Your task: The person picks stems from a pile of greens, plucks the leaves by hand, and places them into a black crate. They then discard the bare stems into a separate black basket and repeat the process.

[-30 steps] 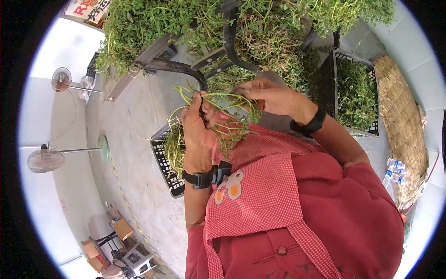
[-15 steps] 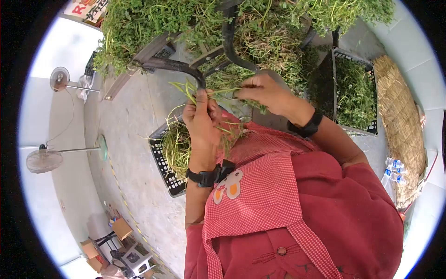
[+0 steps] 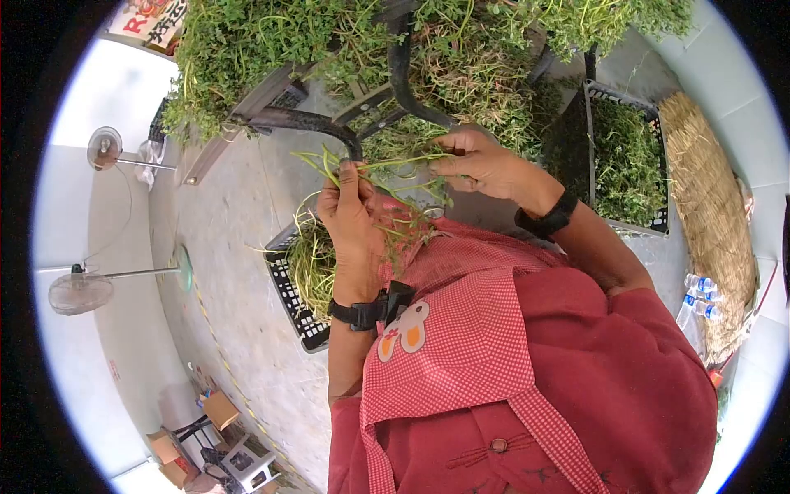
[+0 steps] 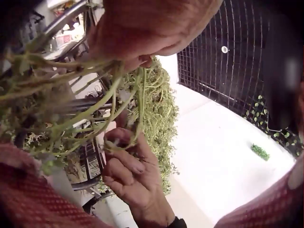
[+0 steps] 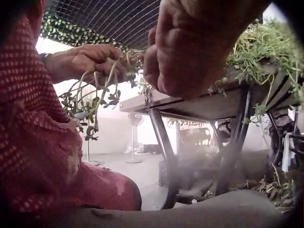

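Observation:
Just above the apron, my left hand grips a small bunch of leafy green stems, thumb on top. Cut-looking ends stick out past the thumb, and leafy parts droop below the fist. To the right, my right hand pinches the far part of a stem between thumb and fingertips, so it spans both hands. In the left wrist view, curled fingers of the right hand hold the stem, with something pale around one fingertip. Small leaves hang under the left hand in the right wrist view.
A table heaped with greens stands ahead, its black legs close beyond my hands. Below my left arm is a black crate with stems. Another crate of greens, a straw roll and bottles stand right.
The right hand moved up and slightly left, then back right a little. A stem now runs nearly straight between the hands, where a leafy clump hung before. The left hand still grips its bunch.

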Demonstrator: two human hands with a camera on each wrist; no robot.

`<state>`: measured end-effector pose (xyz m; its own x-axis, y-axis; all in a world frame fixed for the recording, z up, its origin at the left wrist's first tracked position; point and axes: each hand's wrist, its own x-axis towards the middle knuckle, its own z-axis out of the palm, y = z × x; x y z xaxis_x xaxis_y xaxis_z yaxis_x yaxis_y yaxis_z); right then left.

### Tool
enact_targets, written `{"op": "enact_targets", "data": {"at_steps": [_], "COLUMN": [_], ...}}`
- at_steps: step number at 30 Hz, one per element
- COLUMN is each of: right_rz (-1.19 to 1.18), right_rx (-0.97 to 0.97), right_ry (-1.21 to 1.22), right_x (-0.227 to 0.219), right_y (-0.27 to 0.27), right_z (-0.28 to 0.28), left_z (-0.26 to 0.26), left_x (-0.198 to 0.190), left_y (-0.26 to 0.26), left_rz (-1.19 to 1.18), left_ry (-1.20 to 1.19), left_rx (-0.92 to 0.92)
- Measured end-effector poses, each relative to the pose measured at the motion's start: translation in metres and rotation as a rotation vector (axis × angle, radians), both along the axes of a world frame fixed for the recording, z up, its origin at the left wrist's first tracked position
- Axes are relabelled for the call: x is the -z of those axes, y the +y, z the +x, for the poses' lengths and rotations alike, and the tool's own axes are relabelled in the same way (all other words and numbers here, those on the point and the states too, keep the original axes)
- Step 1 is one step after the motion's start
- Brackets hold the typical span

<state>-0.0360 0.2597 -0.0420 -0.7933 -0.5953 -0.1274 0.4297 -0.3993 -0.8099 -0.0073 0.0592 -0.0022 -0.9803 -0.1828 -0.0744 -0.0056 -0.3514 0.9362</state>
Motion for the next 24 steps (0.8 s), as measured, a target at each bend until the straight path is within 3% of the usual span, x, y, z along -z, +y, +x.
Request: {"op": "enact_targets", "data": {"at_steps": [6,10,12,13,15,18,19,20,21,22,23,24], "right_rz": [-0.068,0.017,0.510,0.511,0.894,1.003,1.005,0.797,0.588,0.585,0.397,0.211], "right_rx": [0.104,0.127,0.257,0.259,0.449,0.504,0.499,0.419,0.343,0.344,0.299,0.253], "right_ry": [-0.147,-0.073,0.193,0.190,0.623,0.467,0.463,0.301,0.133,0.124,0.032,-0.052], "right_x": [-0.016,-0.014,-0.013,-0.014,-0.017,0.025,0.034,0.030,0.027,0.026,0.012,0.001], "right_y": [0.000,-0.002,-0.007,-0.011,-0.020,-0.022,-0.018,-0.014,-0.011,-0.009,-0.004,0.000], "right_z": [0.007,0.005,0.001,-0.002,-0.008,-0.039,-0.037,-0.036,-0.035,-0.031,-0.025,-0.020], "left_z": [0.000,0.001,0.009,0.010,0.014,0.022,0.020,0.019,0.017,0.017,0.013,0.006], "left_x": [-0.005,-0.003,-0.007,-0.002,0.005,-0.012,-0.015,-0.018,-0.022,-0.023,-0.020,-0.013], "left_y": [-0.001,-0.001,0.007,0.013,0.025,0.028,0.028,0.027,0.026,0.025,0.021,0.014], "left_rz": [0.040,0.025,-0.136,-0.135,-0.713,-0.546,-0.593,-0.590,-0.466,-0.345,-0.346,-0.157], "left_ry": [-0.042,-0.019,0.069,0.066,0.443,0.378,0.345,0.343,0.227,0.105,0.103,0.050], "left_rx": [-0.061,-0.040,0.000,0.002,0.065,-0.030,-0.018,-0.040,-0.022,0.012,0.019,0.020]}}
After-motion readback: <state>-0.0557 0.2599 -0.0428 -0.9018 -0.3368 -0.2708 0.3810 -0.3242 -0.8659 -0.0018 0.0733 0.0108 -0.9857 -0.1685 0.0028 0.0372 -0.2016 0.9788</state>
